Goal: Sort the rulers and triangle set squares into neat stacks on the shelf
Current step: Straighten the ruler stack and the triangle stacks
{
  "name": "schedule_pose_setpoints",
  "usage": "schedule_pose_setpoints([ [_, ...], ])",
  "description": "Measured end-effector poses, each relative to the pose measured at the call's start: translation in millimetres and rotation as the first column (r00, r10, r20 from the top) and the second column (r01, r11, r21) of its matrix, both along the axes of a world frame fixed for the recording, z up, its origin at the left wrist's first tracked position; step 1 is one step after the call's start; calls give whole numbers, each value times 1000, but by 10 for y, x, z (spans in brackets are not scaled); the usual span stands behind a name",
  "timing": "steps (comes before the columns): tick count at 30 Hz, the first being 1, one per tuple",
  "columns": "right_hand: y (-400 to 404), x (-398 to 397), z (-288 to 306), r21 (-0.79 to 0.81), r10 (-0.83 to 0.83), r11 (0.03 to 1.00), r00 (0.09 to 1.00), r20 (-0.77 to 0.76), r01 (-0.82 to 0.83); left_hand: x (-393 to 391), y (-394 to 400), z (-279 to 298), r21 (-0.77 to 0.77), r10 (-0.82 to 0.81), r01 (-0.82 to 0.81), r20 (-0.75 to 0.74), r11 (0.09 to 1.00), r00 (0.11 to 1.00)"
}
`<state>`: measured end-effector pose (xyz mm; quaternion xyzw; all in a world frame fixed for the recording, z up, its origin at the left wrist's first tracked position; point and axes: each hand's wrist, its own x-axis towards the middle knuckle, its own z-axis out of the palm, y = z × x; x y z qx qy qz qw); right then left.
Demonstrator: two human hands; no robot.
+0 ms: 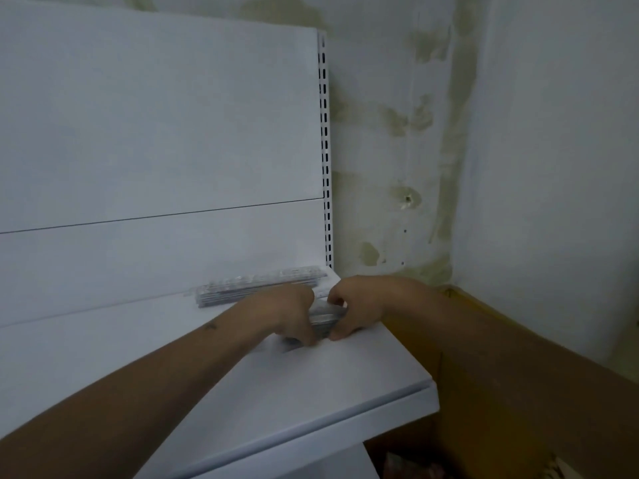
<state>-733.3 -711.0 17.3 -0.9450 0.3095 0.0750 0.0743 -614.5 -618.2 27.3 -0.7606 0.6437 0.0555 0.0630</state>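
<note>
stained wall point(397, 133), brown cardboard box point(518, 375)

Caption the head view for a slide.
Both hands squaring a clear-plastic stack on the white shelf.

White shelving back panel point(155, 133) stands against a stained, blotchy wall point(397, 133).

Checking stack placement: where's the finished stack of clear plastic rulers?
In the head view, the stack of clear plastic rulers lies along the white shelf's back edge, right of centre, just behind the left hand.
</note>
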Motion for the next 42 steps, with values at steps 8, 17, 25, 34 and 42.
schedule_pose_setpoints([
  [8,-54,14,75,-105,90,990,994,-66,-97,28,33,44,-21,35,-35,10,999,999],
  [17,-90,-16,102,-113,71,990,993,-94,-82,102,119,111,46,91,-86,-142,995,986],
  [25,-144,-26,66,-184,81,978,993,-83,-95,105,30,49,34,53,-49,-141,998,989],
  [34,-259,-167,261,-87,81,992,994,-74,-87,129,97,238,22,12,-10,-53,1000,999],
  [42,-724,-26,-15,-98,130,990,926,354,-102,824,49,339,-139,-21,-6,-188,990,982],
])
